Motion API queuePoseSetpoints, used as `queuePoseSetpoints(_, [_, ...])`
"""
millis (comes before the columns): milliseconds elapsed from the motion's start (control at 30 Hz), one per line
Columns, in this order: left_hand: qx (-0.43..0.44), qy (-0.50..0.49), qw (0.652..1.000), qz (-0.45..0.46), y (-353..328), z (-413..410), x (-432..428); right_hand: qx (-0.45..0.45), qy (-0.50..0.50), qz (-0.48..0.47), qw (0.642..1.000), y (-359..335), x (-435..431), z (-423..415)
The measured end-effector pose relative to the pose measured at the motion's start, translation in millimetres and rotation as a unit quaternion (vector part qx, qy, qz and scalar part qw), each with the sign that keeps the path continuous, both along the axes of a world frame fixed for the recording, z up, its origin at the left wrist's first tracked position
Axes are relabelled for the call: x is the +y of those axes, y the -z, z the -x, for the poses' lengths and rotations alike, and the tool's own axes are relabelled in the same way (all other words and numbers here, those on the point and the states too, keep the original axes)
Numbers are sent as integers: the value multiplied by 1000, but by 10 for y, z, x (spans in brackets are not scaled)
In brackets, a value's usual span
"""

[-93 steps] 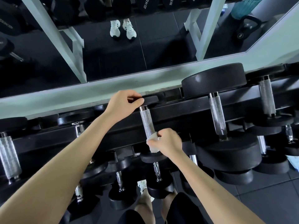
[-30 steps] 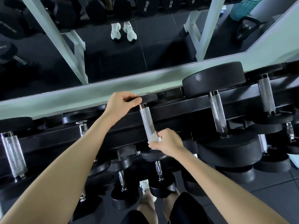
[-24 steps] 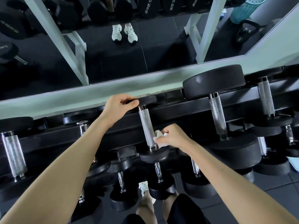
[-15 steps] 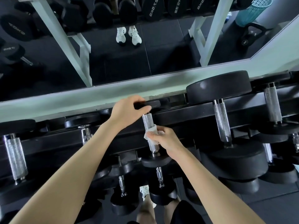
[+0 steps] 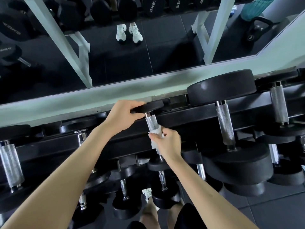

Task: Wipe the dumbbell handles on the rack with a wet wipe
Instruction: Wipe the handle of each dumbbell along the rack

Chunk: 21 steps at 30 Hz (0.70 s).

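A small dumbbell lies on the top tier of the black rack [image 5: 181,116], its knurled silver handle [image 5: 151,123] pointing toward me. My left hand [image 5: 122,115] grips the far black head [image 5: 151,107] of that dumbbell. My right hand [image 5: 166,142] holds a white wet wipe [image 5: 156,133] wrapped round the lower half of the handle. The near head [image 5: 156,164] is partly hidden under my right wrist.
A big dumbbell [image 5: 224,123] lies right of it, with another handle [image 5: 279,104] further right. More silver handles [image 5: 11,164] sit at the left and on the lower tiers. A mirror [image 5: 115,55] behind the rack reflects white shoes and a kettlebell.
My right hand lifted the wipe off the handle's lower end, then wrapped it round the handle again higher up. The left hand stayed on the far head. The view shifted slightly.
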<state>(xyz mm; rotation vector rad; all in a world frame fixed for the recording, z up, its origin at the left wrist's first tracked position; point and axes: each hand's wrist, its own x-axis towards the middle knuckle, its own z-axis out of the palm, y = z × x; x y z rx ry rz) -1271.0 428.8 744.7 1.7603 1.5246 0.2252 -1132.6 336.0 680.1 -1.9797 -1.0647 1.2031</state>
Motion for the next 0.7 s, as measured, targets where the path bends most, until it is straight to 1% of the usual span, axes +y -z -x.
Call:
queuePoseSetpoints(67, [10, -1, 1000, 5, 33, 88, -43, -6, 1, -9, 1000, -35, 77, 121])
queuePoseSetpoints(200, [-21, -83, 996, -6, 103, 188, -148, -5, 14, 13, 1000, -150, 467, 355])
queuePoseSetpoints(233, [-28, -93, 995, -9, 114, 183, -153, 4, 19, 11, 1000, -148, 486, 369])
queuePoseSetpoints(300, [-35, -99, 994, -6, 113, 153, -147, 53, 26, -7, 998, -132, 377, 317])
queuePoseSetpoints(367, [-35, -96, 995, -3, 110, 141, -124, 79, 10, -5, 997, -90, 174, 210])
queuePoseSetpoints(467, [-39, -96, 995, 9, 104, 153, -105, 55, -23, 44, 997, -51, -9, 107])
queuePoseSetpoints(533, [-42, -104, 994, 9, 106, 144, -107, 49, -19, 74, 996, -45, 79, 91])
queuePoseSetpoints(600, [-36, -101, 994, 2, 112, 118, -106, 49, -17, 81, 995, -67, 248, 111])
queuePoseSetpoints(700, [-36, -100, 994, -5, 127, 92, -102, 42, -13, 67, 997, -99, 438, 149])
